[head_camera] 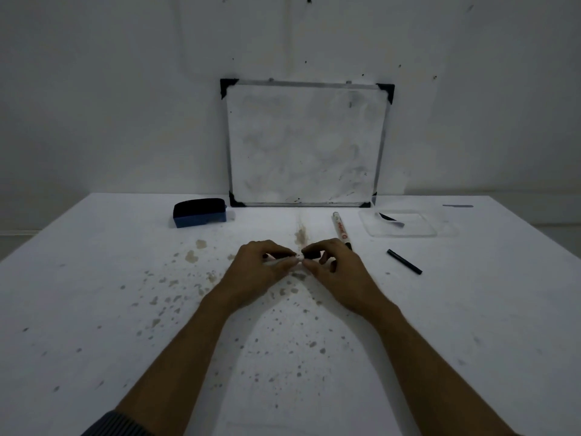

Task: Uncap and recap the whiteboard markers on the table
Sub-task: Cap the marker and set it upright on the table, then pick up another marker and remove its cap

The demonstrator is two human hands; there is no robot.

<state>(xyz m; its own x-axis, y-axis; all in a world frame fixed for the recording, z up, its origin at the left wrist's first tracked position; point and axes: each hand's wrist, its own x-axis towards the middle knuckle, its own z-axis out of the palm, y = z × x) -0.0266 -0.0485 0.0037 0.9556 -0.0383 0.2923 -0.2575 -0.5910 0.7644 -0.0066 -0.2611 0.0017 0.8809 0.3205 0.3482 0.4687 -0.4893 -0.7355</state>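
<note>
My left hand [262, 265] grips the white barrel of a whiteboard marker [279, 262] just above the table's middle. My right hand [333, 265] pinches its black cap [311, 255] at the barrel's right end; the two hands nearly touch. Whether the cap is seated or just off the tip is hidden by my fingers. A second white marker [340, 227] with red lettering lies capped beyond my right hand. A slim black marker [404, 261] lies further right.
A small whiteboard [306, 143] leans on the wall at the table's back. A blue eraser [199, 213] sits back left. A clear plastic tray [405, 223] lies back right. The white table [125, 309] is stained with brown spots.
</note>
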